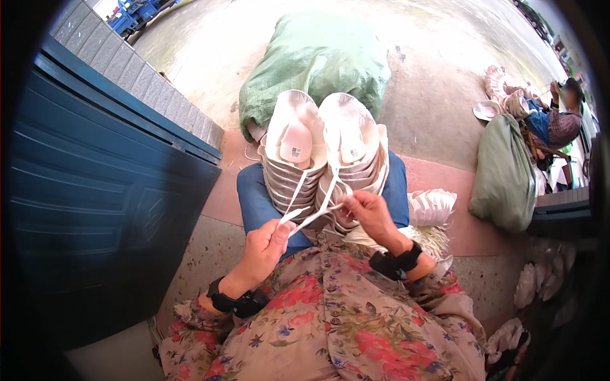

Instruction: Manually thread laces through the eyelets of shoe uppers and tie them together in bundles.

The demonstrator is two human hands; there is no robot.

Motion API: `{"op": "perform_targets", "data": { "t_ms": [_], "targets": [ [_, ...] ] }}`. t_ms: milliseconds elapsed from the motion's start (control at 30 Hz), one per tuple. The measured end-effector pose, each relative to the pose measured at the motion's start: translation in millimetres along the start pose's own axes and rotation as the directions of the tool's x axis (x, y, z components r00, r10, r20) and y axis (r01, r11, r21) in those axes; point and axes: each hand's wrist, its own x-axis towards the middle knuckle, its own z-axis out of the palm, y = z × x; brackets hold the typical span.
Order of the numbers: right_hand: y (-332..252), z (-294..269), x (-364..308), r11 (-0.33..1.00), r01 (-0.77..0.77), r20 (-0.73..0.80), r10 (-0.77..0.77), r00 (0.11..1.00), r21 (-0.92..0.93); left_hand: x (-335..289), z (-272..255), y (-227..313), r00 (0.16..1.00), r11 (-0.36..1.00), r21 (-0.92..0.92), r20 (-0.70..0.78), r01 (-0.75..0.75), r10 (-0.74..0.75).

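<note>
Two side-by-side stacks of pale shoe uppers, a left stack and a right stack, rest on my lap between blue-trousered knees. White laces run down from the top uppers toward my hands. My left hand is closed, pinching lace between thumb and forefinger, with a loose end poking out above. Just in front of the right stack, my right hand pinches a lace that stretches across to the left hand. Its curled fingers partly hide the grip. Each wrist wears a black strap.
Beyond my knees lies a big green sack. A dark blue door stands at left. More pale uppers and a bundle of white strands sit by my right thigh. Farther right are another green sack and a seated person.
</note>
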Motion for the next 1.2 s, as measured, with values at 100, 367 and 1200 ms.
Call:
{"op": "perform_targets", "data": {
  "t_ms": [100, 367, 1200],
  "targets": [
    [-49, 12, -4, 0.955, 0.296, 0.064, -0.295, 0.953, -0.020, 2, -2, 29, 0.984, 0.980, 0.109, -0.036, -0.167, 0.172],
    [-135, 45, 6, 0.854, 0.518, 0.183, -0.517, 0.836, 0.050, 14, -11, 80, 0.966, 0.950, -0.173, -0.054, -0.258, 0.253],
    [-6, 17, 129, 0.487, 0.358, 0.255, -0.267, 0.930, -0.797, 34, -1, -61, 0.969, 0.770, 0.591, 0.095, -0.241, 0.230]
  ]
}}
